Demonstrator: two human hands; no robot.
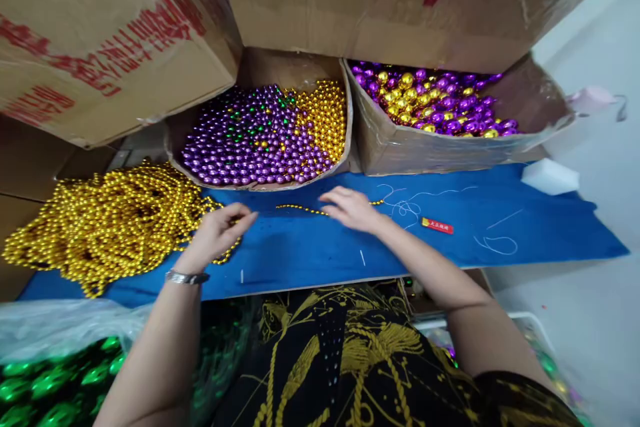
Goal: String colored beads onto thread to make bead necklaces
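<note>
My left hand (219,233) is at the right edge of a heap of gold bead strands (120,220), thumb and forefinger closed together. A gold strand passes behind the fingers and hangs below them, seemingly held. Over the middle of the blue table (295,247), my right hand (354,209) has its fingers bent down onto a short gold bead string (300,208). This string shows on both sides of the hand; the fingers' exact grip is partly hidden. Loose white thread (407,205) lies just right of that hand.
Behind the table stand a carton of purple, gold and green beads (255,140) and a carton of larger purple and gold beads (430,103). More cartons (400,7) overhang them. A small red packet (437,225) and a white block (550,177) lie right. Green balls (60,380) fill a bag lower left.
</note>
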